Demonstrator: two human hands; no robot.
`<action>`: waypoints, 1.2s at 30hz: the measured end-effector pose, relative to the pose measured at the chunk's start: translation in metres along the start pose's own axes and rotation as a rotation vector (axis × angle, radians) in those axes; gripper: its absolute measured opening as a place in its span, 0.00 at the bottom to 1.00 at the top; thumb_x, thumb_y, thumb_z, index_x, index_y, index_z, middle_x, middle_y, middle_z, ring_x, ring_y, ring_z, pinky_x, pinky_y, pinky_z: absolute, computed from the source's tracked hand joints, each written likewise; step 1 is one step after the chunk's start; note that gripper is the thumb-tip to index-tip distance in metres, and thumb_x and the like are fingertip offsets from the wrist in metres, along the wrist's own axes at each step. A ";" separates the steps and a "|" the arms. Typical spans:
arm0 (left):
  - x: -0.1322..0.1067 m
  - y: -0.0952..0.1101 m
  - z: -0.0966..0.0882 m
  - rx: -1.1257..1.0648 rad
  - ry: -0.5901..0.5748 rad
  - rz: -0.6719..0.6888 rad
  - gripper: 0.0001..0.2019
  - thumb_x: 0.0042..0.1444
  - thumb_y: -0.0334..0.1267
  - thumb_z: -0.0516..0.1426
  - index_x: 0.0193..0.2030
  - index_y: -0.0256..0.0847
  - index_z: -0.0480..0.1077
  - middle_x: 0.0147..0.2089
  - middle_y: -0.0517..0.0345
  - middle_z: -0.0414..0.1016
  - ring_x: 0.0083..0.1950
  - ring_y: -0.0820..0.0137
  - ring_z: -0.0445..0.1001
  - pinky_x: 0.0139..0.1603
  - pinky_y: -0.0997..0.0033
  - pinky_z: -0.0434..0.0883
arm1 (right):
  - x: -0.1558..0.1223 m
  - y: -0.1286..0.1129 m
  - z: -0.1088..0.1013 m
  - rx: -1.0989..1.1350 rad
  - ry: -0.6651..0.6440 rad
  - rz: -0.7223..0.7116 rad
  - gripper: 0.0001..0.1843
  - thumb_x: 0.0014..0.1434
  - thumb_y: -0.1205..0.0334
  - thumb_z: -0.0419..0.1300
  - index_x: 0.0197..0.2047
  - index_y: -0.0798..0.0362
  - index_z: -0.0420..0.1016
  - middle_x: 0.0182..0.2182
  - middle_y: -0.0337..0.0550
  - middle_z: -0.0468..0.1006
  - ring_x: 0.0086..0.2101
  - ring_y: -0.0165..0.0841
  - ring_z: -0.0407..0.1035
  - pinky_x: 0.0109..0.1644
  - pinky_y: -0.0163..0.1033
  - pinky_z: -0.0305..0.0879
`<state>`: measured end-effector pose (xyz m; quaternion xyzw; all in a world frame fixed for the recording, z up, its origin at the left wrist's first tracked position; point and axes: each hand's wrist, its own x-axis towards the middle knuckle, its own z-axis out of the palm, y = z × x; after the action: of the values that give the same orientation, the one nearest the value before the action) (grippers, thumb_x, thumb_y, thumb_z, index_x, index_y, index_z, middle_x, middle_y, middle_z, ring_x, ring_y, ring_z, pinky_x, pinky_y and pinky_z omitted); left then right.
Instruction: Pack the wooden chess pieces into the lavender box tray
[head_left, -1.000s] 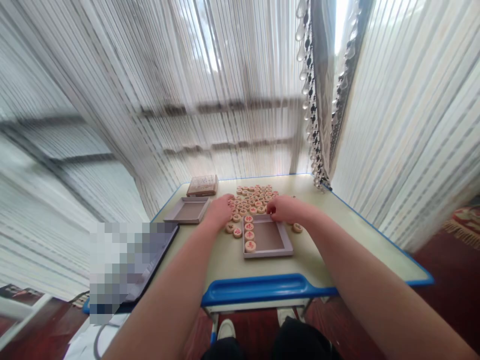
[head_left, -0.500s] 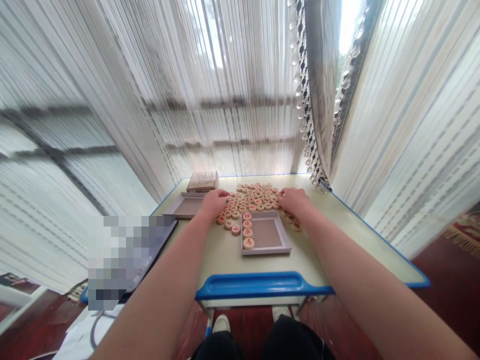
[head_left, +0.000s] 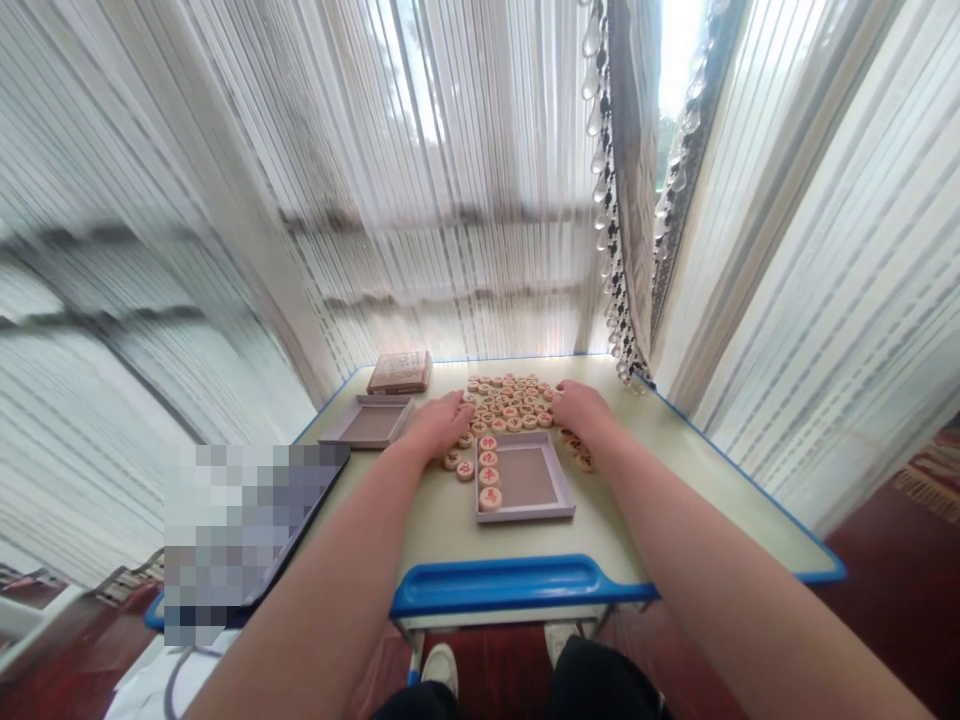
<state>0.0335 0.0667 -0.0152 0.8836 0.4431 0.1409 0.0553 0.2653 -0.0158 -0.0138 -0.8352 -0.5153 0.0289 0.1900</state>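
Four pieces (head_left: pixel 488 460) with red characters stand in a single column inside the tray (head_left: pixel 529 478), against its left wall; the column's long axis runs from the surface's (head_left: pixel 697 500) near edge toward its far edge. Each piece lies flat, marked face up; being round, a single disc has no long axis in plan. The nearest character reads upright from the near edge. The tray, open side up, lies midway along the near edge, just behind the blue trough (head_left: pixel 499 583), its near wall roughly parallel to that edge; which of its sides is longer cannot be told. Beyond the tray, the pile (head_left: pixel 511 410) of pieces spreads flat toward the far edge, its characters mostly too small to read. Two loose discs (head_left: pixel 458 465) lie just left of the tray, and a short string of others (head_left: pixel 583 460) lies to its right, below the right wrist. The left grip (head_left: pixel 450 412) is at the pile's left side and the right grip (head_left: pixel 564 398) at its right, fingers bent; whether either grasps a piece cannot be told. A second tray (head_left: pixel 367 422) lies toward the left edge; a box (head_left: pixel 400 371) occupies the far left corner.
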 end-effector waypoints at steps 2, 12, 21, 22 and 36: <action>0.001 -0.002 0.001 0.011 -0.020 -0.004 0.31 0.58 0.54 0.40 0.62 0.36 0.56 0.64 0.46 0.57 0.64 0.61 0.55 0.62 0.63 0.52 | 0.001 0.000 0.001 0.010 0.007 -0.012 0.19 0.57 0.62 0.48 0.48 0.56 0.71 0.43 0.54 0.75 0.46 0.41 0.67 0.45 0.41 0.61; -0.003 0.003 -0.004 0.038 0.067 -0.015 0.25 0.61 0.51 0.38 0.50 0.42 0.70 0.51 0.48 0.69 0.54 0.64 0.65 0.57 0.64 0.58 | -0.003 -0.003 0.000 -0.018 0.015 -0.034 0.19 0.54 0.64 0.49 0.47 0.55 0.72 0.45 0.53 0.74 0.46 0.42 0.67 0.44 0.41 0.62; -0.005 0.010 -0.011 0.097 0.042 -0.055 0.22 0.60 0.41 0.42 0.54 0.37 0.67 0.52 0.44 0.71 0.52 0.60 0.69 0.53 0.64 0.63 | -0.012 -0.010 -0.007 -0.016 0.078 -0.078 0.19 0.55 0.64 0.49 0.49 0.54 0.72 0.48 0.51 0.72 0.47 0.44 0.63 0.48 0.44 0.58; -0.005 0.010 -0.011 0.097 0.048 -0.068 0.21 0.59 0.40 0.43 0.55 0.37 0.66 0.53 0.45 0.71 0.53 0.61 0.69 0.53 0.65 0.63 | -0.014 -0.011 -0.008 -0.009 0.104 -0.091 0.19 0.55 0.63 0.49 0.48 0.54 0.73 0.47 0.50 0.72 0.47 0.44 0.63 0.49 0.43 0.58; -0.002 0.013 -0.011 -0.765 0.214 -0.114 0.23 0.45 0.38 0.60 0.50 0.35 0.67 0.43 0.50 0.75 0.41 0.68 0.74 0.42 0.67 0.71 | -0.029 -0.031 -0.011 0.246 0.245 -0.581 0.15 0.56 0.65 0.53 0.46 0.54 0.72 0.45 0.47 0.72 0.46 0.35 0.63 0.51 0.38 0.57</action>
<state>0.0385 0.0570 -0.0022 0.7537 0.4101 0.3837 0.3414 0.2285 -0.0318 0.0026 -0.6215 -0.6979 -0.0650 0.3499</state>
